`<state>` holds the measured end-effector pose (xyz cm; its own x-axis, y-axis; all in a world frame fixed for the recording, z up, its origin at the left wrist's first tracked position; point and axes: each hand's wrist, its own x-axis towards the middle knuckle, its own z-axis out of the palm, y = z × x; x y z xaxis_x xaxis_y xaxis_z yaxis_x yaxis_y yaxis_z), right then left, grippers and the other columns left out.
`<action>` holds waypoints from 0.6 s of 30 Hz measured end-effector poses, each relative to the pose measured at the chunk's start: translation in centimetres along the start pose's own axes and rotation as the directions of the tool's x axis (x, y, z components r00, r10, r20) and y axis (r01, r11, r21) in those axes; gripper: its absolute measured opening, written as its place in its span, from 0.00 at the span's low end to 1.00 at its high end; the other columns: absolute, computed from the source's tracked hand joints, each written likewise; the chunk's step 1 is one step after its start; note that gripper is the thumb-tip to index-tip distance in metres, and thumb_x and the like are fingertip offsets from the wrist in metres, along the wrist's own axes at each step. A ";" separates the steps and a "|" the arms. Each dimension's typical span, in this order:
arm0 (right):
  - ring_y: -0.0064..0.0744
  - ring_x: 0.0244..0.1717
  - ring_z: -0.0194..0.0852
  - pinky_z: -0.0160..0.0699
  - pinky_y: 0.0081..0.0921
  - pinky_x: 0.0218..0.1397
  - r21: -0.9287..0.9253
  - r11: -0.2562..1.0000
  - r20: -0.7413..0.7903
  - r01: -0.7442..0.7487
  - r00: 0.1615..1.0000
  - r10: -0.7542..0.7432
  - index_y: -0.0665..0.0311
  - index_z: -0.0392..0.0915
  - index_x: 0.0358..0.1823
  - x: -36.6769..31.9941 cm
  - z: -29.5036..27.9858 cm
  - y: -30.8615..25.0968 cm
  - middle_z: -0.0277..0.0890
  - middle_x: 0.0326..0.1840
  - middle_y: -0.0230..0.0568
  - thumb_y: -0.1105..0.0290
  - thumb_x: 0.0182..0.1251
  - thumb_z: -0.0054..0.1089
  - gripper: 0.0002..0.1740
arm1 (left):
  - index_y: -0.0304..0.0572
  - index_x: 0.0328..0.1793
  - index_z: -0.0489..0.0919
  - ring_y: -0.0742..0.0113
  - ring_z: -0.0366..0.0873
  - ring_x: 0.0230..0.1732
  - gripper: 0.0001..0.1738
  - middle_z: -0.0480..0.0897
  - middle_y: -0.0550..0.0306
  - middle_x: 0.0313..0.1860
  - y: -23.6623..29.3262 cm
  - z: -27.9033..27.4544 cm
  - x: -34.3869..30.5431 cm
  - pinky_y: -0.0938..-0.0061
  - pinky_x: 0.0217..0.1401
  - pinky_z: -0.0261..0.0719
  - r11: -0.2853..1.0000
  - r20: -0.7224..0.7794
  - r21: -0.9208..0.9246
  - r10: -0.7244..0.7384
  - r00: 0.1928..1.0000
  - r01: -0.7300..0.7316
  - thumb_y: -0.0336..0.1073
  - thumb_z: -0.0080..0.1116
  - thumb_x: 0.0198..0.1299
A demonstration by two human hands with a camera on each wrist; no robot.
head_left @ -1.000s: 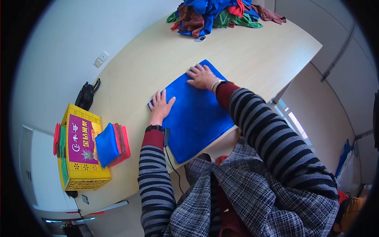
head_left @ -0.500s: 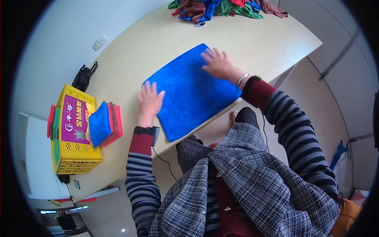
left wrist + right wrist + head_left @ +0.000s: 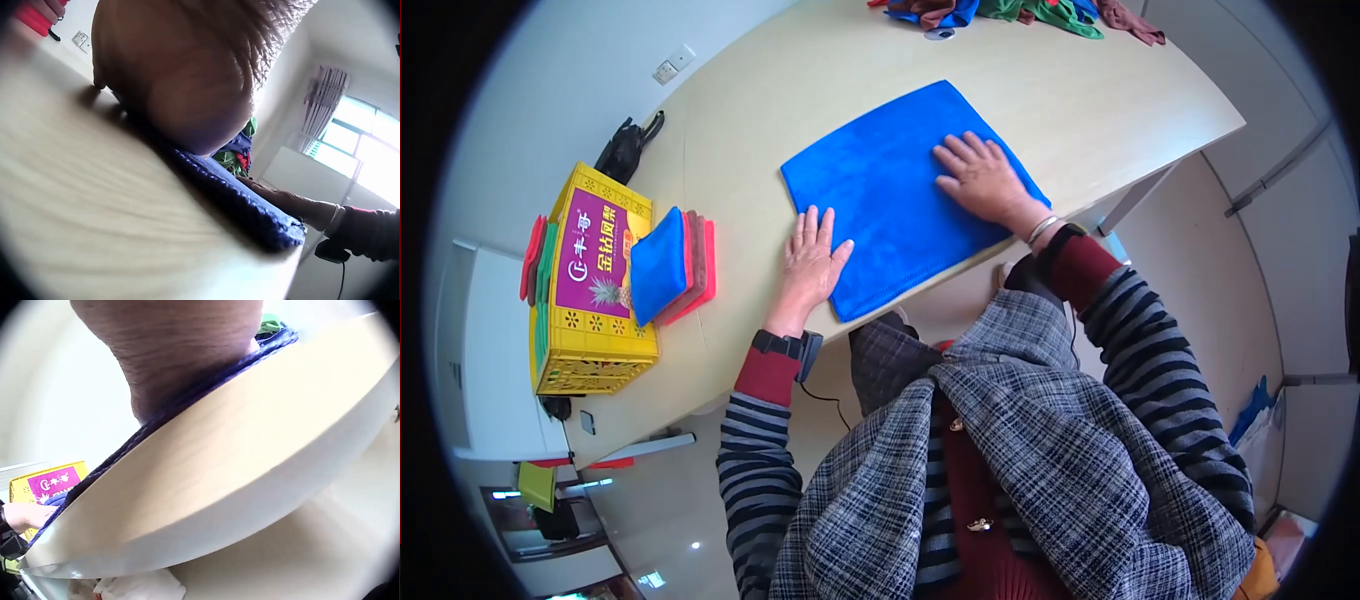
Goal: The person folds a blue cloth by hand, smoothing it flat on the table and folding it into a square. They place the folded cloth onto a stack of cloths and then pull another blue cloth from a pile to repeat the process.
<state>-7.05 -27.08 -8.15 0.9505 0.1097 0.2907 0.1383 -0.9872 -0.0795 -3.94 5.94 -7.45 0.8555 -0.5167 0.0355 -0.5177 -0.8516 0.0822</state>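
Note:
A blue cloth [image 3: 900, 190] lies spread flat near the front edge of the table. My left hand [image 3: 810, 265] rests along its left edge, fingers straight and pointing away from me. On the right part of the cloth, my right hand [image 3: 985, 180] lies palm down with its fingers extended. In the left wrist view, the heel of the left hand [image 3: 194, 81] is down at the stitched edge of the cloth [image 3: 250, 209]. The right wrist view has the right hand [image 3: 175, 350] pressing on the cloth close to the table's edge.
A yellow crate [image 3: 600, 365] with a purple label stands at the left, folded cloths [image 3: 658, 265] leaning beside it. Piled loose cloths [image 3: 1040, 15] lie at the table's far end. A black item [image 3: 628, 148] sits near the wall, and a phone [image 3: 588, 423] at the left table edge.
Both hands have slid or shifted toward me along the cloth's sides, the right one lifting and coming back down on it. The cloth stays spread flat while the head view shifts.

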 end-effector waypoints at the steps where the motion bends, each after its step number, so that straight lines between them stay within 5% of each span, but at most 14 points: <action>1: 0.51 0.84 0.48 0.46 0.55 0.83 -0.028 0.999 -0.022 -0.025 0.999 0.025 0.51 0.62 0.79 -0.5 -0.1 1.0 0.56 0.83 0.42 0.47 0.79 0.43 0.33 | 0.49 0.87 0.50 0.46 0.43 0.87 0.40 0.47 0.44 0.87 -0.1 -0.2 -0.7 0.48 0.85 0.41 1.000 0.009 0.007 -0.014 1.000 0.014 0.60 0.39 0.77; 6: 0.52 0.82 0.51 0.51 0.56 0.81 -0.061 0.995 -0.053 -0.085 0.995 0.082 0.53 0.64 0.77 -3.1 -0.5 4.6 0.58 0.82 0.45 0.47 0.79 0.45 0.32 | 0.48 0.86 0.52 0.47 0.44 0.86 0.39 0.50 0.44 0.86 -0.1 -1.0 -4.0 0.47 0.85 0.42 0.999 0.008 0.039 -0.036 0.999 0.035 0.58 0.42 0.76; 10: 0.53 0.80 0.55 0.55 0.56 0.79 -0.256 0.943 -0.158 -0.213 0.971 0.176 0.52 0.66 0.76 -3.8 -1.5 3.8 0.62 0.79 0.46 0.48 0.76 0.49 0.31 | 0.47 0.85 0.56 0.47 0.48 0.85 0.38 0.53 0.44 0.85 2.6 -2.4 -6.1 0.47 0.84 0.44 0.968 -0.052 0.247 -0.040 0.998 0.052 0.54 0.46 0.75; 12: 0.54 0.78 0.58 0.58 0.57 0.77 0.006 1.000 -0.239 -0.026 0.971 0.026 0.52 0.69 0.73 -3.8 -2.3 -1.2 0.64 0.77 0.46 0.50 0.73 0.54 0.31 | 0.40 0.80 0.65 0.45 0.53 0.83 0.37 0.60 0.41 0.82 5.8 -1.5 -6.0 0.43 0.83 0.47 0.994 -0.244 0.057 0.108 0.964 -0.097 0.54 0.52 0.72; 14: 0.53 0.78 0.60 0.59 0.57 0.76 0.119 0.990 -0.034 0.071 0.997 -0.067 0.52 0.71 0.72 -4.2 -4.7 -7.8 0.65 0.77 0.45 0.51 0.71 0.55 0.30 | 0.38 0.79 0.65 0.45 0.54 0.83 0.37 0.61 0.42 0.82 8.7 0.0 -6.1 0.44 0.83 0.48 0.984 -0.243 0.002 0.173 0.955 -0.178 0.53 0.55 0.70; 16: 0.51 0.79 0.58 0.57 0.55 0.78 0.267 0.956 -0.061 0.123 0.992 -0.111 0.52 0.71 0.72 -5.1 -2.3 -11.3 0.66 0.77 0.43 0.50 0.73 0.53 0.29 | 0.36 0.78 0.66 0.45 0.55 0.83 0.38 0.62 0.42 0.81 9.9 0.6 -6.4 0.45 0.82 0.50 0.960 -0.247 -0.057 0.251 0.936 -0.272 0.52 0.58 0.69; 18: 0.51 0.79 0.57 0.55 0.55 0.79 0.212 0.968 -0.088 0.135 0.989 -0.118 0.51 0.71 0.72 -6.2 -1.1 -10.7 0.65 0.77 0.42 0.49 0.74 0.53 0.29 | 0.35 0.77 0.66 0.45 0.57 0.81 0.38 0.62 0.42 0.81 10.0 0.8 -7.3 0.46 0.82 0.52 0.964 -0.260 -0.045 0.243 0.935 -0.263 0.48 0.62 0.65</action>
<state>-14.75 -17.37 -8.02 0.8992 0.2149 0.3811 0.3208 -0.9162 -0.2403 -15.38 1.10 -7.72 0.6768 -0.6668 0.3120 -0.7234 -0.6808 0.1144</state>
